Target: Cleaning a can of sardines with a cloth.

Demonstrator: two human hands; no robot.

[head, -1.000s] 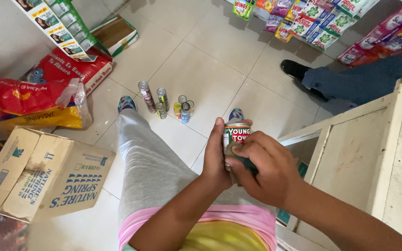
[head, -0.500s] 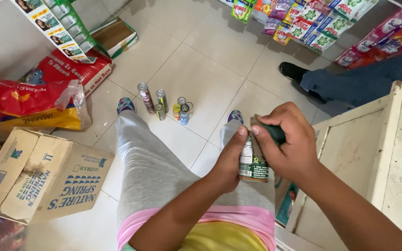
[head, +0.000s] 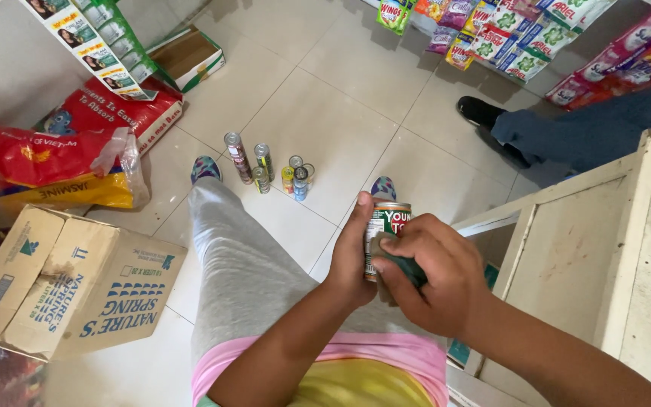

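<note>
Cardboard box at far left on the tiled floor, beside red sacks; small tins stand upright further in. At centre, the left hand wraps its fingers around a labelled can, held upright above the person's lap, long axis vertical, top pointing away from the body. The right hand, fingers closed on a dark green cloth, presses against the can's right side. A pale wooden table stands at right.
</note>
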